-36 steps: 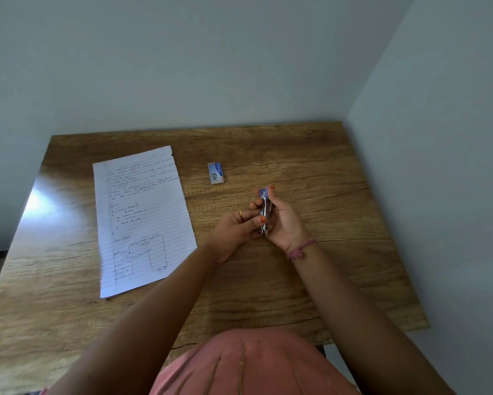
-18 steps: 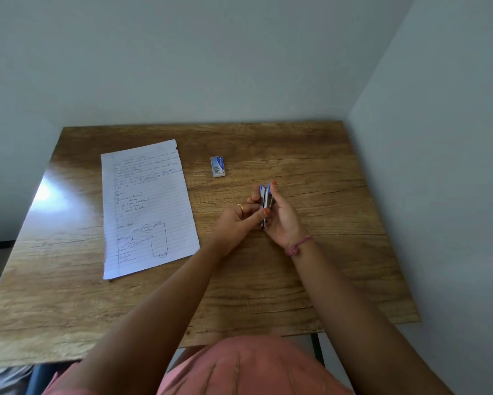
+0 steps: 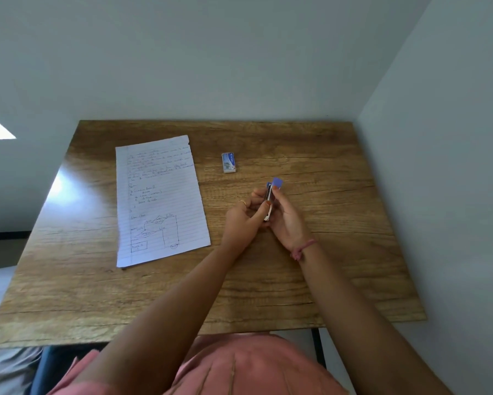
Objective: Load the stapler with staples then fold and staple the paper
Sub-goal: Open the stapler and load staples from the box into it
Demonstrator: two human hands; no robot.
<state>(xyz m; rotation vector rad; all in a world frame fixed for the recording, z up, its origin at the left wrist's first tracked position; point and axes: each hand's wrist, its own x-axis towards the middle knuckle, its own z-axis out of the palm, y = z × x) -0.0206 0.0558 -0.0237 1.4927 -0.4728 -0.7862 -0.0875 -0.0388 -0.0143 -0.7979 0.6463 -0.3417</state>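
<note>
A wooden table (image 3: 310, 280) fills the middle of the frame, pushed into a corner of pale walls, and the rest is best read from the biggest thing down. A lined sheet of paper (image 3: 159, 201), handwritten with a small flowchart, lies flat and unfolded at centre left of the frame, well apart from the hands. The left hand (image 3: 243, 223) and right hand (image 3: 289, 220) meet just right of centre, both raised slightly above the wood, and their fingers are closed around a small stapler (image 3: 270, 199) held upright between them; its blue top (image 3: 277, 183) appears swung open at the upper end, with the metal channel showing below it. A small staple box (image 3: 228, 162) sits alone on the table above and to the left of the hands, near them but not touching. The step in hand looks like loading, though whether a strip of staples is already in the channel is too small to tell. To do it well, the right hand should keep the body steady with the channel facing up, the left thumb should seat the strip flat and fully in, legs down, and the top should be closed only once nothing sits crooked.
</note>
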